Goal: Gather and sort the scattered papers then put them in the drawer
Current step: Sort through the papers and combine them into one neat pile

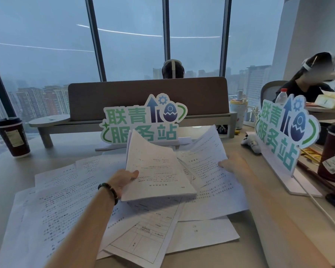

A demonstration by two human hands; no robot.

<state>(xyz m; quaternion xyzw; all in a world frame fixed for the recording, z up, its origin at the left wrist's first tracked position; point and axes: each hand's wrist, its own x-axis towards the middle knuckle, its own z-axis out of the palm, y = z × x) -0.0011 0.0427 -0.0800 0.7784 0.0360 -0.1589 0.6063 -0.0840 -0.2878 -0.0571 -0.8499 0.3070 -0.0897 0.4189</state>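
Printed white papers (62, 206) lie scattered and overlapping across the desk in front of me. My left hand (124, 179), with a dark bead bracelet on the wrist, grips a thick stack of sheets (155, 169) raised above the desk, thumb on top. To the right, my right hand (234, 164) pinches the edge of a few lifted sheets (203, 151) that fan up and back. More loose sheets (201, 235), one with a printed form table, lie under both hands. No drawer is in view.
A green-lettered sign (143, 120) stands behind the papers, a second one (284, 132) at the right. Coffee cups stand at far left (13, 137) and far right (333, 153). A brown divider (147, 97) backs the desk. Two people sit beyond.
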